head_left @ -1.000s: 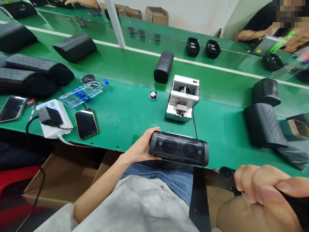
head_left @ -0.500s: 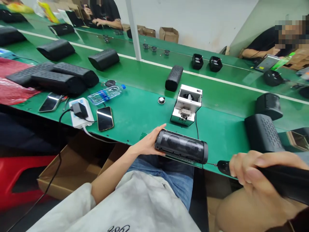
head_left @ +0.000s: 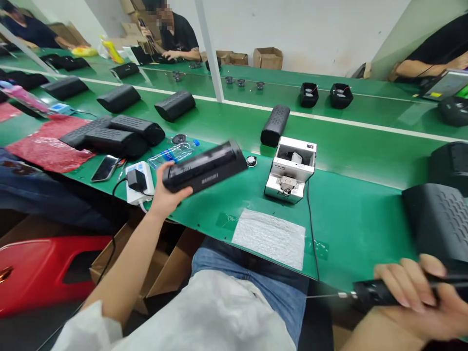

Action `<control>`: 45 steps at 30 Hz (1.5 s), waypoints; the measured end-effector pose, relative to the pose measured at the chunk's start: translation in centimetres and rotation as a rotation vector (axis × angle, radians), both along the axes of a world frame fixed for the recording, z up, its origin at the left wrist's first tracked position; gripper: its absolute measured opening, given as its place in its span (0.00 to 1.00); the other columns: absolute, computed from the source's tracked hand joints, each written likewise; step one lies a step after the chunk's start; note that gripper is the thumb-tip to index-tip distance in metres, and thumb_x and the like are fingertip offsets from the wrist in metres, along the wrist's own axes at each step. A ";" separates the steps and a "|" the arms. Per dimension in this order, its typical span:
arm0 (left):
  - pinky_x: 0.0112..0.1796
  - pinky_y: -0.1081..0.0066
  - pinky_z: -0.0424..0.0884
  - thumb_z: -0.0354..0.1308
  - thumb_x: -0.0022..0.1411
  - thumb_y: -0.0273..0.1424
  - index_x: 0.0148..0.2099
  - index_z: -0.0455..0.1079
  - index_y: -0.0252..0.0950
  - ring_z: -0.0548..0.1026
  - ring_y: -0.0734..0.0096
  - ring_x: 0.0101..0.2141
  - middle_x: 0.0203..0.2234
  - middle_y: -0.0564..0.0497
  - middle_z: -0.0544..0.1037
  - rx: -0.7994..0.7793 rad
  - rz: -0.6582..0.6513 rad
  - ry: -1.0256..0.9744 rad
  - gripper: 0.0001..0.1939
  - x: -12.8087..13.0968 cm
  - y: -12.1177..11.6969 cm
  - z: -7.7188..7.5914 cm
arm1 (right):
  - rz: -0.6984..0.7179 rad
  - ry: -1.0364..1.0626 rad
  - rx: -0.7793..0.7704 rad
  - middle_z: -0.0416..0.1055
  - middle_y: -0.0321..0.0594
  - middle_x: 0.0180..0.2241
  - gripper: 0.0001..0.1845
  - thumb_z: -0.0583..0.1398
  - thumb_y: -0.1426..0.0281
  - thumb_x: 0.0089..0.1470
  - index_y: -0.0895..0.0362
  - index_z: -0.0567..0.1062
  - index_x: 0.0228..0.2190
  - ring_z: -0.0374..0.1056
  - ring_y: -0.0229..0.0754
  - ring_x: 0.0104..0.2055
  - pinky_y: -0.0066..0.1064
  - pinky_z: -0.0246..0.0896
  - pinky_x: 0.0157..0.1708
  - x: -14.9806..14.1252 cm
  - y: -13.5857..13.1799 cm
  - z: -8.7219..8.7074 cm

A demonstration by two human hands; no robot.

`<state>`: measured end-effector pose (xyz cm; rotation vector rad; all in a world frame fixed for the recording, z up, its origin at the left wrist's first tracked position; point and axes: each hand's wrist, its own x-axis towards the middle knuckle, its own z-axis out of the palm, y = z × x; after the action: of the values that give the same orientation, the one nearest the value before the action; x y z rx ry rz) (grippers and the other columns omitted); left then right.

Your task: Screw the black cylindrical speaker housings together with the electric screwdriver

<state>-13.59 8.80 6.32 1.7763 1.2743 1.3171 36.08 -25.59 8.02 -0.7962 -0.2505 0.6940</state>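
Observation:
My left hand (head_left: 168, 192) grips one end of a black speaker housing (head_left: 206, 168), holding it tilted above the bench. A pale printed label shows on its near side. At the lower right my right hand (head_left: 413, 292) is wrapped around a black electric screwdriver (head_left: 373, 292); its thin bit points left, over my lap. Between the hands a sheet of bubble wrap (head_left: 270, 238) lies taped at the bench edge. Behind it stands a white screw feeder (head_left: 290, 170), with a small round silvery part (head_left: 251, 161) to its left.
Several black speaker housings (head_left: 120, 141) are gathered at the left, near a plastic bottle (head_left: 173, 153) and a white power strip (head_left: 141, 183). Another large housing (head_left: 438, 219) stands at the right. A metal post (head_left: 212, 53) rises beyond. Co-workers (head_left: 179, 36) sit across the bench.
My left hand has lifted the speaker housing up and to the left, turning it and uncovering the bubble wrap. The screwdriver has moved right and down, away from the housing.

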 end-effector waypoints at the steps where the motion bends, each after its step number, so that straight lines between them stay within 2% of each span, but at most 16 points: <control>1: 0.64 0.49 0.77 0.84 0.47 0.58 0.71 0.60 0.42 0.78 0.50 0.61 0.65 0.40 0.73 0.017 0.077 -0.002 0.60 1.5 2.5 0.3 | -0.001 0.067 -0.008 0.50 0.29 0.27 0.28 0.78 0.55 0.57 0.58 0.72 0.43 0.49 0.28 0.24 0.21 0.57 0.25 -0.2 -0.8 -1.2; 3: 0.64 0.53 0.76 0.84 0.51 0.53 0.72 0.55 0.38 0.79 0.56 0.61 0.65 0.39 0.74 -0.024 0.212 -0.023 0.59 5.7 7.9 0.6 | 0.001 0.146 -0.024 0.50 0.28 0.27 0.27 0.77 0.58 0.57 0.58 0.71 0.43 0.49 0.28 0.24 0.23 0.59 0.27 -0.7 -1.8 -3.3; 5: 0.62 0.58 0.75 0.77 0.63 0.49 0.74 0.47 0.33 0.80 0.64 0.60 0.65 0.39 0.75 -0.103 0.244 -0.012 0.55 10.6 12.9 1.0 | 0.016 0.157 -0.037 0.49 0.28 0.27 0.26 0.77 0.61 0.56 0.59 0.70 0.43 0.47 0.27 0.24 0.22 0.59 0.27 -1.0 -1.8 -4.9; 7: 0.65 0.58 0.69 0.70 0.70 0.47 0.74 0.46 0.27 0.77 0.66 0.64 0.66 0.37 0.75 -0.108 0.239 -0.013 0.49 15.3 16.8 1.4 | 0.027 0.163 -0.038 0.45 0.26 0.27 0.28 0.78 0.65 0.52 0.59 0.68 0.42 0.40 0.25 0.24 0.20 0.55 0.24 -0.9 -1.1 -5.8; 10: 0.67 0.44 0.64 0.70 0.73 0.43 0.76 0.49 0.28 0.72 0.49 0.70 0.71 0.25 0.70 -0.113 0.239 0.032 0.45 20.2 20.3 2.0 | 0.040 0.163 -0.036 0.40 0.24 0.27 0.32 0.79 0.70 0.45 0.59 0.64 0.40 0.32 0.25 0.24 0.17 0.48 0.21 -0.6 0.3 -6.4; 13: 0.68 0.35 0.60 0.71 0.73 0.42 0.78 0.49 0.30 0.66 0.38 0.74 0.74 0.20 0.63 -0.119 0.204 0.126 0.47 21.9 20.9 2.0 | 0.045 0.162 -0.034 0.38 0.25 0.29 0.32 0.79 0.71 0.46 0.58 0.63 0.40 0.32 0.26 0.25 0.18 0.48 0.21 -0.6 0.9 -6.6; 16: 0.72 0.38 0.55 0.72 0.71 0.42 0.80 0.47 0.32 0.60 0.37 0.76 0.77 0.22 0.59 -0.065 0.172 0.215 0.50 21.5 18.6 0.5 | 0.051 0.174 -0.022 0.37 0.25 0.29 0.32 0.79 0.70 0.48 0.58 0.63 0.40 0.33 0.27 0.25 0.20 0.49 0.21 -0.6 0.7 -7.0; 19: 0.72 0.41 0.59 0.75 0.65 0.43 0.78 0.56 0.35 0.64 0.36 0.72 0.72 0.29 0.68 -0.004 0.073 0.381 0.49 21.1 14.9 -1.6 | 0.082 0.197 -0.007 0.39 0.26 0.29 0.30 0.78 0.70 0.51 0.57 0.63 0.41 0.34 0.28 0.25 0.20 0.50 0.21 -0.3 0.7 -7.3; 21: 0.68 0.43 0.66 0.78 0.59 0.44 0.72 0.67 0.37 0.71 0.39 0.65 0.63 0.35 0.76 0.009 -0.039 0.502 0.44 21.7 12.7 -2.7 | 0.109 0.204 0.000 0.40 0.26 0.29 0.30 0.78 0.70 0.51 0.57 0.63 0.40 0.36 0.28 0.25 0.21 0.50 0.22 -0.1 0.8 -7.4; 23: 0.65 0.46 0.69 0.78 0.58 0.44 0.62 0.75 0.39 0.73 0.42 0.61 0.57 0.39 0.79 0.008 -0.133 0.603 0.34 22.6 11.2 -3.2 | 0.131 0.203 0.001 0.40 0.26 0.28 0.32 0.79 0.70 0.48 0.57 0.63 0.39 0.38 0.28 0.25 0.21 0.51 0.22 0.1 0.9 -7.4; 25: 0.64 0.48 0.70 0.73 0.64 0.41 0.58 0.77 0.38 0.74 0.44 0.59 0.55 0.39 0.80 0.006 -0.191 0.679 0.24 23.1 10.1 -3.0 | 0.149 0.199 -0.004 0.41 0.26 0.28 0.34 0.81 0.69 0.46 0.57 0.63 0.40 0.40 0.28 0.24 0.21 0.52 0.22 0.3 0.8 -7.5; 28: 0.61 0.51 0.71 0.68 0.68 0.37 0.60 0.74 0.35 0.76 0.45 0.57 0.56 0.37 0.80 0.010 -0.271 0.782 0.21 22.4 7.5 -1.8 | 0.162 0.196 0.001 0.42 0.26 0.27 0.35 0.82 0.67 0.45 0.57 0.64 0.40 0.42 0.28 0.24 0.21 0.54 0.23 0.4 0.5 -7.9; 33: 0.50 0.58 0.75 0.74 0.61 0.38 0.54 0.76 0.38 0.81 0.49 0.49 0.49 0.42 0.83 0.016 -0.524 1.010 0.22 19.9 -0.4 0.7 | 0.162 0.189 0.063 0.45 0.26 0.27 0.32 0.80 0.67 0.50 0.57 0.65 0.42 0.44 0.28 0.24 0.20 0.56 0.24 0.2 0.4 -8.7; 37: 0.46 0.60 0.74 0.70 0.64 0.34 0.55 0.75 0.38 0.83 0.47 0.49 0.51 0.40 0.83 0.010 -0.644 1.145 0.19 21.8 -5.4 1.4 | 0.204 0.152 0.108 0.48 0.27 0.28 0.24 0.74 0.68 0.59 0.59 0.64 0.43 0.46 0.27 0.26 0.18 0.58 0.27 0.4 0.5 -9.0; 40: 0.47 0.60 0.74 0.69 0.65 0.31 0.57 0.74 0.37 0.83 0.45 0.51 0.52 0.38 0.84 0.004 -0.696 1.194 0.19 24.2 -6.8 1.7 | 0.245 0.122 0.121 0.49 0.28 0.28 0.20 0.71 0.68 0.64 0.60 0.65 0.43 0.47 0.27 0.26 0.17 0.58 0.29 0.7 0.3 -9.3; 45: 0.40 0.63 0.75 0.70 0.68 0.35 0.59 0.74 0.39 0.86 0.48 0.45 0.46 0.42 0.87 -0.046 -0.739 1.224 0.20 26.2 -7.8 2.1 | 0.253 0.099 0.145 0.50 0.28 0.28 0.17 0.70 0.68 0.67 0.61 0.67 0.44 0.47 0.27 0.27 0.17 0.58 0.29 0.6 0.1 -9.6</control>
<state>12.60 1.01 8.43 2.7142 0.8945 -0.3171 36.72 -25.54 -1.59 -0.5950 -0.3114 0.9396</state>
